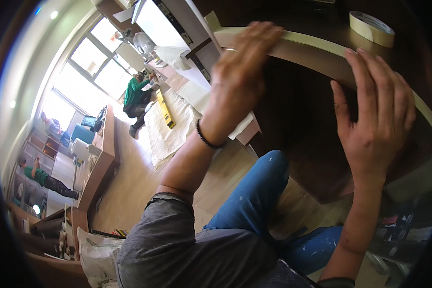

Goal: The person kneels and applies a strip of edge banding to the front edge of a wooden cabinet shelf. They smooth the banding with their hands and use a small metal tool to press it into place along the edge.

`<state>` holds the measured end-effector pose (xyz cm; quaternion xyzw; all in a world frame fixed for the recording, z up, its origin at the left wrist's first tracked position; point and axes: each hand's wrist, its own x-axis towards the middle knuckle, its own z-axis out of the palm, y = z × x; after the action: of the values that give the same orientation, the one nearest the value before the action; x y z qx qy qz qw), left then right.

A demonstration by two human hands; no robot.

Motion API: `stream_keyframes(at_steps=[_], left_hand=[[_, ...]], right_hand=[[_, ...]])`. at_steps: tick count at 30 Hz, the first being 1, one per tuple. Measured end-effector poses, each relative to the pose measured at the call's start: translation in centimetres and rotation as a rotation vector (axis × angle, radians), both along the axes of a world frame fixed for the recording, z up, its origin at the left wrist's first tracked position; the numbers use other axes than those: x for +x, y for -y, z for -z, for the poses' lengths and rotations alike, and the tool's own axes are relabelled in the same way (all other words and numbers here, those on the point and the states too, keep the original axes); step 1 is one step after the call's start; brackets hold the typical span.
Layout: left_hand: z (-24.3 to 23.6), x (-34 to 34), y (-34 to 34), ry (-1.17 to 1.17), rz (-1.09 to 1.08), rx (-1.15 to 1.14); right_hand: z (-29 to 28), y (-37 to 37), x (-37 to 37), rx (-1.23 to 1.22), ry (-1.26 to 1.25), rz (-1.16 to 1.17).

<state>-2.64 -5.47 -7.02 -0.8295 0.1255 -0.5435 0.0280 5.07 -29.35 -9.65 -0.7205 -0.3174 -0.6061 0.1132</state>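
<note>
Tape strip (313,40) is edging the dark counter (302,14) before you, seemingly laid along most of its visible length. At its left end, a tab (212,20) is sticking up, probably left to settle. Your left hand (242,67), blurred, is lying flat over the strip, gripping nothing visible; I cannot tell whether it is touching. Farther right, the roll (371,30) is resting on the counter. Your right hand (377,105) is spreading its thumb wide, seemingly empty, fingertips by the strip.
</note>
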Motion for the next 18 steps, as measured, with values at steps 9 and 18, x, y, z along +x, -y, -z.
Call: stream_keyframes(at_steps=[9,18], left_hand=[[-0.5,-0.7,0.9,-0.04,0.029,0.005],[-0.3,-0.4,-0.2,-0.002,0.012,0.014]], right_hand=[[0.0,0.1,0.0,-0.007,-0.015,0.005],[0.0,0.1,0.1,-0.006,-0.015,-0.007]])
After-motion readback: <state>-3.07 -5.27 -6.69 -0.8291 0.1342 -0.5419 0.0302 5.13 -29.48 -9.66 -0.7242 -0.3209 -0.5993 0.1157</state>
